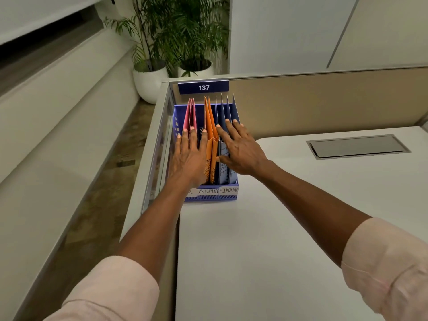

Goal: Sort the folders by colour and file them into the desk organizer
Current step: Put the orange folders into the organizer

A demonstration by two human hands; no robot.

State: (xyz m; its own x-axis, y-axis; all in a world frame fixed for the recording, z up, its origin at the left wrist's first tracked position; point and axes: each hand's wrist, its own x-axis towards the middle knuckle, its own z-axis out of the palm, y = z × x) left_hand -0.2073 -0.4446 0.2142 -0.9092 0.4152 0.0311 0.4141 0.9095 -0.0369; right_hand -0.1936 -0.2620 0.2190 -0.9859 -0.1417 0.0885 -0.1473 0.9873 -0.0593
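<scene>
A blue desk organizer stands in the desk's far left corner, with white labels on its front. Pink folders stand upright in its left slot, orange folders in the middle one and blue folders in the right one. My left hand lies flat with spread fingers on the front edges of the pink and orange folders. My right hand rests flat, fingers apart, on the blue folders. Neither hand grips anything.
A beige partition with a blue "137" sign runs behind the organizer. A metal cable hatch is set into the white desk at the right. Potted plants stand beyond the partition; a floor aisle runs along the left.
</scene>
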